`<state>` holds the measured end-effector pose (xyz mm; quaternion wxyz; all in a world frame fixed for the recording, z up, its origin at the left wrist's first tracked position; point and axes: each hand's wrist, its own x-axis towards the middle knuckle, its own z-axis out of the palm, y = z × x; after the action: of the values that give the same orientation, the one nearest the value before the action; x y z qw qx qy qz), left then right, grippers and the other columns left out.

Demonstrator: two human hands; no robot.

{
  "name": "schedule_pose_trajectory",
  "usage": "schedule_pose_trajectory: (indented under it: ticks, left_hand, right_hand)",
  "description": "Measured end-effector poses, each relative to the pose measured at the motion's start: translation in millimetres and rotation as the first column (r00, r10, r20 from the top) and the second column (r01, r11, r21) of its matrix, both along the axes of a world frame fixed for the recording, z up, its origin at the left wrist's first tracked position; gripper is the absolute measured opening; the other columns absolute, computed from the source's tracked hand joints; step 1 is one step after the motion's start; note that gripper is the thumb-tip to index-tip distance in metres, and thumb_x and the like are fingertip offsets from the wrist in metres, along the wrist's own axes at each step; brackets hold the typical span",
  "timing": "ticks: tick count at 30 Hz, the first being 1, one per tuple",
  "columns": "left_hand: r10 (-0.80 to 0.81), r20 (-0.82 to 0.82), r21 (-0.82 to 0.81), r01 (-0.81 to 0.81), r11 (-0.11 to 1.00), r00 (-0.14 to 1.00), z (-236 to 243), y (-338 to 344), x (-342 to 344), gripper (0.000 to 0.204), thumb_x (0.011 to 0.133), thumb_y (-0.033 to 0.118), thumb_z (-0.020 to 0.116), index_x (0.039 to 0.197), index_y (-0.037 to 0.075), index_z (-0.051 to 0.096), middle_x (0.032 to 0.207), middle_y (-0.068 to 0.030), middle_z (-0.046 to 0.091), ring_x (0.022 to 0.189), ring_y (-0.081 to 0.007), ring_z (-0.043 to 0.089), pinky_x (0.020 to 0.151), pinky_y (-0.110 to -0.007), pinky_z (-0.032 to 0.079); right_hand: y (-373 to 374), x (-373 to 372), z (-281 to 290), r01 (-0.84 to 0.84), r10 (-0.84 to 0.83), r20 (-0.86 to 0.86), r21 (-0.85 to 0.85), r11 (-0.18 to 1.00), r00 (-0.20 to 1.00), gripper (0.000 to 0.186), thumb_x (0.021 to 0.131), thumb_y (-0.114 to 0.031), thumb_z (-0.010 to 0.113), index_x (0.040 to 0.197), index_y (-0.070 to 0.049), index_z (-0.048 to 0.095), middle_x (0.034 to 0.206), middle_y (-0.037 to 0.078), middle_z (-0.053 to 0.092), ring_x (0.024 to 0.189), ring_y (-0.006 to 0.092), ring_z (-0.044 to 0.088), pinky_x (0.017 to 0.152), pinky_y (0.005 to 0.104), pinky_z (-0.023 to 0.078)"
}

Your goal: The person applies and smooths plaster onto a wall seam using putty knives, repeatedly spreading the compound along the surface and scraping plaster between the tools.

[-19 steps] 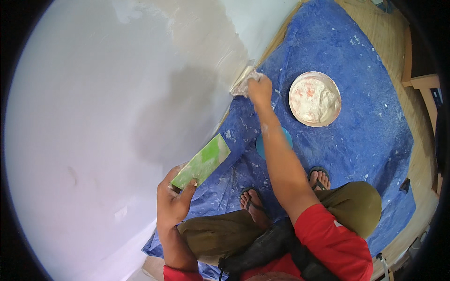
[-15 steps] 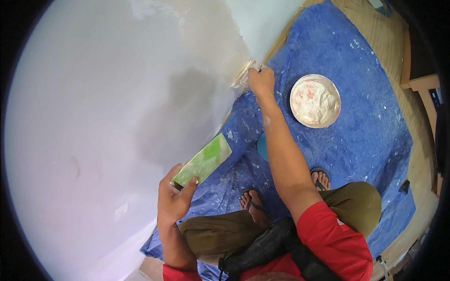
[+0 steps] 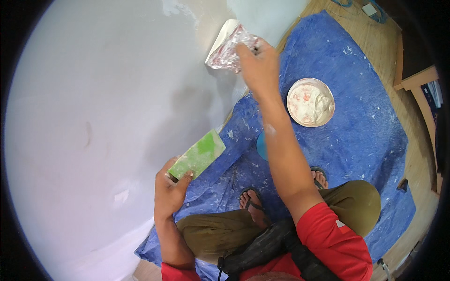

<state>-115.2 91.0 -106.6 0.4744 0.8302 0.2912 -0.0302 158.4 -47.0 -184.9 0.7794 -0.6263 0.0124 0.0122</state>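
My right hand point(image 3: 260, 68) is closed round a wide putty knife point(image 3: 229, 52), its reddish face smeared with white. A thick strip of white putty point(image 3: 224, 36) lies along the blade's outer edge. The knife is at the white wall point(image 3: 93, 84); whether its edge touches there I cannot tell. Lower left, my left hand point(image 3: 170, 189) grips one end of a flat, rectangular green putty spreader point(image 3: 199, 153), thumb on top. Pale putty residue coats part of its green face. The spreader's far end points up and right, beside the wall's foot.
A round tub of white putty with pinkish patches point(image 3: 311, 102) stands right of my right forearm on a blue, spattered tarp point(image 3: 356, 136). Part of a light blue round thing point(image 3: 261, 146) shows beside that forearm. Wooden furniture point(image 3: 419, 78) stands at the right edge, cables point(image 3: 379, 14) beyond.
My right hand has moved the putty knife up and left from the wall's lower edge, and its smeared face now shows more. My left hand holds the spreader nearly where it was.
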Motion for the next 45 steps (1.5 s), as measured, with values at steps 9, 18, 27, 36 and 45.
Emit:
schedule_pose_trajectory:
  ticks: [9,18,27,36,45]
  left_hand:
    - [0.126,0.09,-0.081,-0.119,0.99,0.988,2,3,-2,0.028,0.089,0.0,0.063,0.116,-0.006,0.064,0.096,-0.0045,0.066,0.086,-0.0109,0.057,0.077,-0.026,0.047]
    - [0.123,0.044,-0.026,-0.122,0.992,0.991,3,-4,4,0.028,0.088,0.0,0.064,0.115,-0.006,0.064,0.096,-0.0048,0.066,0.087,-0.0111,0.057,0.077,-0.026,0.046]
    - [0.157,0.031,0.024,-0.157,0.987,0.987,1,1,4,0.025,0.087,0.001,0.064,0.111,-0.005,0.065,0.095,-0.0054,0.066,0.088,-0.0128,0.058,0.079,-0.028,0.047]
    - [0.238,0.045,-0.13,-0.23,0.964,0.97,-27,7,23,0.031,0.086,0.003,0.064,0.115,-0.006,0.065,0.094,-0.0054,0.066,0.086,-0.0136,0.058,0.078,-0.027,0.046]
    - [0.393,0.154,-0.453,-0.288,0.843,0.907,-38,5,43,0.041,0.091,0.0,0.061,0.13,-0.01,0.052,0.119,-0.0179,0.064,0.106,-0.0257,0.066,0.092,-0.039,0.055]
  right_hand:
    - [-22,-21,-114,0.112,-0.048,-0.197,0.327,0.938,0.979,0.028,0.096,-0.01,0.067,0.118,0.007,0.064,0.104,0.011,0.071,0.092,0.0129,0.067,0.077,0.0276,0.054]
    - [73,-36,-118,0.351,-0.235,0.351,-0.32,0.88,0.907,0.046,0.093,-0.003,0.059,0.139,-0.002,0.058,0.129,0.026,0.064,0.123,0.0359,0.062,0.103,0.0412,0.048]
    - [72,-108,-153,0.123,0.056,0.466,-0.346,0.93,0.883,0.058,0.085,0.004,0.058,0.143,-0.001,0.053,0.143,0.029,0.052,0.136,0.0453,0.047,0.114,0.0451,0.038]
    - [-2,-68,-193,-0.117,0.325,-0.305,0.542,0.832,0.895,0.028,0.092,0.004,0.053,0.118,0.001,0.064,0.119,0.015,0.069,0.103,0.0206,0.068,0.091,0.0347,0.055]
    - [-15,-70,-120,-0.246,0.466,-0.091,0.752,0.612,0.88,0.03,0.095,0.0,0.058,0.125,0.004,0.056,0.12,0.016,0.067,0.107,0.0245,0.067,0.093,0.0403,0.053]
